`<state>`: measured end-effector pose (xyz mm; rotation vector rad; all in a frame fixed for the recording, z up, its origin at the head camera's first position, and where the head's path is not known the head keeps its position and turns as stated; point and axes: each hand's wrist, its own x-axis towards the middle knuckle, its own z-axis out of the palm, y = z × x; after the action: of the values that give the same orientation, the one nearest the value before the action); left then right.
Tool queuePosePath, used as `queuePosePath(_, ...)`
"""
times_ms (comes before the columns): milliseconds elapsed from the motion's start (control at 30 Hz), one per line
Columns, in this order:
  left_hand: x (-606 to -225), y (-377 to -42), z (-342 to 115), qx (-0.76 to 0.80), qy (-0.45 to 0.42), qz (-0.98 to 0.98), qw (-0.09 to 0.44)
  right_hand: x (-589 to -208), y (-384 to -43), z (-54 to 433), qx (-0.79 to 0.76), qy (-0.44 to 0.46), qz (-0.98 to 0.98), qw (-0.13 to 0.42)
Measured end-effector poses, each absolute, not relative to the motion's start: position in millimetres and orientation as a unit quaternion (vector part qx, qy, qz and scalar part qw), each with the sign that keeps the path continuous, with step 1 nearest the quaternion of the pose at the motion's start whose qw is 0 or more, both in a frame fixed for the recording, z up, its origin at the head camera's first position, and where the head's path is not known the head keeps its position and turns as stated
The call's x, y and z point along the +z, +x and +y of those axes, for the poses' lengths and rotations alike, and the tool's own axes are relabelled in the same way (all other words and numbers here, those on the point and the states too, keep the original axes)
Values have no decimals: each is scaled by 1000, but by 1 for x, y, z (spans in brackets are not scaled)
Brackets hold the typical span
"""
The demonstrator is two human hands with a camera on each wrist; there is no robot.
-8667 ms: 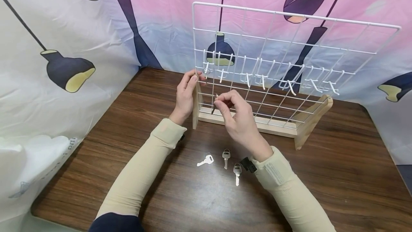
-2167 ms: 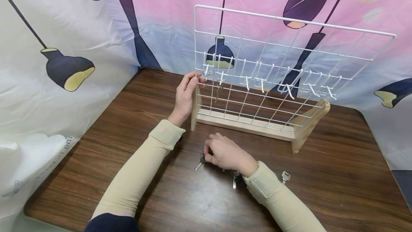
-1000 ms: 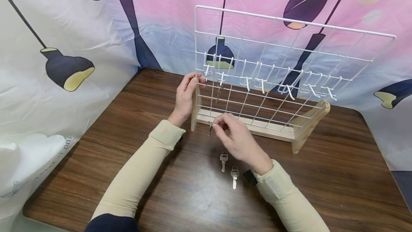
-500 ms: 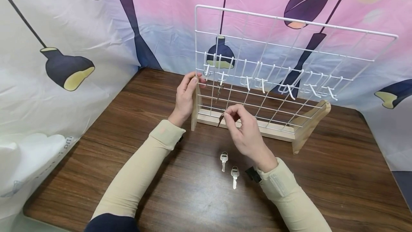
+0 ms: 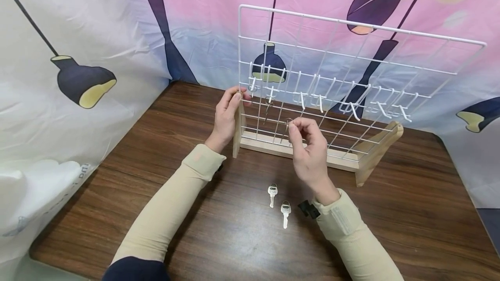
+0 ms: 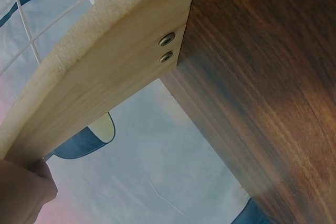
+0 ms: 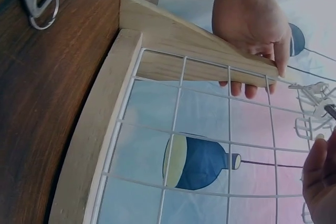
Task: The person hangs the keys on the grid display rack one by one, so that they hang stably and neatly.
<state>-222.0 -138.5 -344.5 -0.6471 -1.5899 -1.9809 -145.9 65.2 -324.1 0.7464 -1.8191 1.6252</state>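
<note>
My left hand (image 5: pixel 225 114) grips the left wooden end support (image 6: pixel 115 51) of a white wire grid rack (image 5: pixel 361 25). My right hand (image 5: pixel 311 148) pinches a key by its ring (image 5: pixel 288 122) between thumb and forefinger, in front of the grid, below the row of white hooks (image 5: pixel 301 100). From the second hook from the left hangs another key (image 5: pixel 268 111). A key ring (image 5: pixel 252 88) sits on the leftmost hook; its key is hard to make out. On the table lie two silver keys, an upper key (image 5: pixel 272 195) and a lower key (image 5: pixel 286 215).
The rack stands on a dark wood-grain table (image 5: pixel 218 237), with a right wooden support (image 5: pixel 376 155) and a wooden base bar (image 5: pixel 269 145). Behind hangs a patterned cloth (image 5: pixel 195 21). Several further hooks (image 5: pixel 380 106) line the grid to the right.
A key has come onto the second hook. My right hand has picked another key from the table and carried it up and right towards the grid. My left hand keeps its grip.
</note>
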Motion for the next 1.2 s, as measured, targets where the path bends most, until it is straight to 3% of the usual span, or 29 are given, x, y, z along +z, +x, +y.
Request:
queuePosePath(500,-345,-223,-138,-730,-241,-584,260,-319,-150,64,708,213,-596,313)
queuePosePath(1200,-345,-224,-138,-728,-241,-584,265,-313,-149,63,749,213,-561,281)
